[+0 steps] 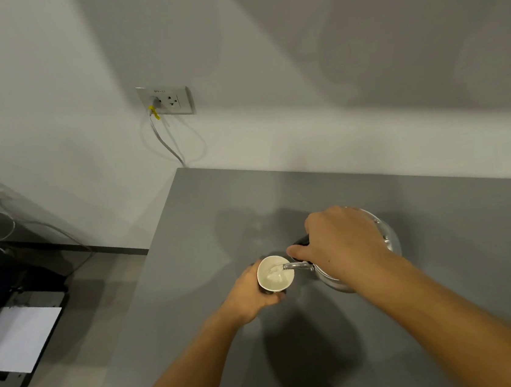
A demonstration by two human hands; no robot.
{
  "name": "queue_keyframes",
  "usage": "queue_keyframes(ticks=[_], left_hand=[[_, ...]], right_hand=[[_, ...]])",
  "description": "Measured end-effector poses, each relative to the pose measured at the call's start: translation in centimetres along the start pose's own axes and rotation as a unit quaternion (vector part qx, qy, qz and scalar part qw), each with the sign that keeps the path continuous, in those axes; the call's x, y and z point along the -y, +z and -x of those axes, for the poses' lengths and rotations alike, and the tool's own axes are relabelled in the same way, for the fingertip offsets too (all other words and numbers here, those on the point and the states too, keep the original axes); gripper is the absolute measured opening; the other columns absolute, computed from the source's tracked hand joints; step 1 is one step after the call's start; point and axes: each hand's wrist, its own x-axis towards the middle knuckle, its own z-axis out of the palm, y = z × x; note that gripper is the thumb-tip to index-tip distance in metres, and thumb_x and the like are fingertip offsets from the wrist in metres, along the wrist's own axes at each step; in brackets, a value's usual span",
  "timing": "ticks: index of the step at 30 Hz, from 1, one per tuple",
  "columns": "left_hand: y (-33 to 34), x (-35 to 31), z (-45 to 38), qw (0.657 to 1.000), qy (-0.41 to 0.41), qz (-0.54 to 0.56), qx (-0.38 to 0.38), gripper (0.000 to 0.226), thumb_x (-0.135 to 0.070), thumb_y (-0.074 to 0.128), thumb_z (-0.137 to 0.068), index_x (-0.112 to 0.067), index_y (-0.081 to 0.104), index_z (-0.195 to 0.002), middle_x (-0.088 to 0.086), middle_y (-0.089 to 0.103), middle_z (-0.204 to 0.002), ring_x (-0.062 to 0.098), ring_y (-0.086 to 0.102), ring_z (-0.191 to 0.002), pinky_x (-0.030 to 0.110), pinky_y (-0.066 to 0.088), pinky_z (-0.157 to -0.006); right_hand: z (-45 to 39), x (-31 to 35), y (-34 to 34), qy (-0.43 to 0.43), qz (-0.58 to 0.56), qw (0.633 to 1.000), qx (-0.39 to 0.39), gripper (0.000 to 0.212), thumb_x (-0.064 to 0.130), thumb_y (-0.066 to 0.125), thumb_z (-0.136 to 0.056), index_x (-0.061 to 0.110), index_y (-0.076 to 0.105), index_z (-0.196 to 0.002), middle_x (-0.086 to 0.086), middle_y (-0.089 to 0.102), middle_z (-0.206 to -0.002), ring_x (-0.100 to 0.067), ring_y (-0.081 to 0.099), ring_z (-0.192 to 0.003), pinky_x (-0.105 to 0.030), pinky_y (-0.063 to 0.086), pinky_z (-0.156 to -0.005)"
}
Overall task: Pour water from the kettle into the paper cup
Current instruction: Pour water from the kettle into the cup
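Note:
A white paper cup stands on the grey table, and my left hand is wrapped around its side. My right hand grips the dark handle of a shiny metal kettle, which is tilted to the left. The kettle's thin spout reaches over the cup's rim, and water lies in the bottom of the cup. My hand hides most of the kettle's handle and lid.
The table's left edge drops to the floor, where a dark printer with white paper sits at the lower left. A wall socket with a plugged-in cable hangs on the white wall behind the table.

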Motion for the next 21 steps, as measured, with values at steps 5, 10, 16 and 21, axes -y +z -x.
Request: queue_keyframes(ticks=[5,10,16,21], left_hand=[[0.06,-0.02,-0.04,1.0,0.008,0.007,-0.002,0.068,-0.025,0.089,-0.067,-0.058,0.057,-0.116,-0.011,0.072,-0.121,0.004,0.068,-0.111,0.014,0.05,-0.092],[0.11,0.1,-0.08,1.0,0.013,0.012,0.003,0.067,-0.022,0.089,-0.069,-0.045,0.06,-0.125,-0.01,0.072,-0.121,0.005,0.068,-0.111,0.017,0.05,-0.092],[0.06,-0.05,0.0,1.0,0.02,0.004,-0.001,0.067,-0.026,0.089,-0.067,-0.055,0.058,-0.119,-0.011,0.072,-0.12,0.006,0.068,-0.11,0.016,0.051,-0.093],[0.09,-0.02,-0.08,1.0,0.012,0.003,0.001,0.065,-0.019,0.09,-0.07,-0.044,0.061,-0.122,-0.009,0.073,-0.119,0.003,0.069,-0.106,0.009,0.048,-0.087]], right_hand=[[-0.12,0.1,-0.1,-0.001,-0.002,1.0,0.002,0.05,0.058,0.06,-0.081,0.022,0.039,-0.054,0.003,0.04,-0.051,-0.019,0.039,-0.051,-0.032,0.014,-0.047],[0.04,0.2,-0.24,-0.004,-0.002,1.0,0.003,0.049,0.058,0.06,-0.083,0.023,0.039,-0.055,0.003,0.041,-0.052,-0.021,0.045,-0.057,-0.032,0.024,-0.053],[0.14,0.4,-0.5,-0.005,-0.004,1.0,0.003,0.05,0.057,0.061,-0.084,0.024,0.037,-0.055,0.003,0.038,-0.053,-0.021,0.045,-0.06,-0.032,0.026,-0.058],[0.23,0.39,-0.6,-0.005,-0.004,1.0,0.004,0.048,0.053,0.061,-0.084,0.023,0.037,-0.054,0.003,0.038,-0.053,-0.021,0.046,-0.061,-0.031,0.021,-0.053]])
